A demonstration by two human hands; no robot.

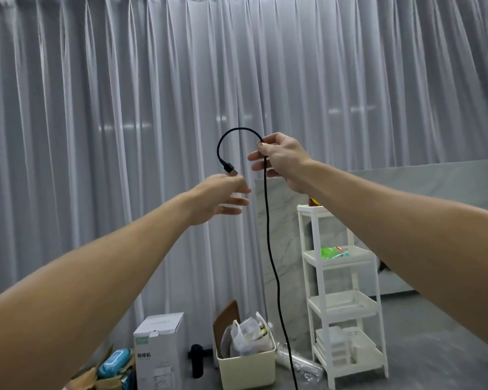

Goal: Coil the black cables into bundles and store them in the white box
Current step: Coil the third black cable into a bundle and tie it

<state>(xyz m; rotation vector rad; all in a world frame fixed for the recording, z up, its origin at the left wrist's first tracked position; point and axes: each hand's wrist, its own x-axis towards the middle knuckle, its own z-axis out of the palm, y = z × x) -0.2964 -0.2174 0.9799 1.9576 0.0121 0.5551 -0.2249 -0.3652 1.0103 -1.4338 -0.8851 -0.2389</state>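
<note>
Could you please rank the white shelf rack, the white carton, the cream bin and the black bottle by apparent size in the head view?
1. white shelf rack
2. white carton
3. cream bin, though not far behind the carton
4. black bottle

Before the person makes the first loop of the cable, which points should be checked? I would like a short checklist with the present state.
1. Right hand pinches the black cable: ok.
2. Left hand holds the plug end: cannot tell; fingertips are at the plug, grip unclear.
3. Arc between the hands is free of knots: ok.
4. Hanging part is untangled: ok as far as visible; it leaves the frame below.
5. White box within reach: cannot tell.
</note>
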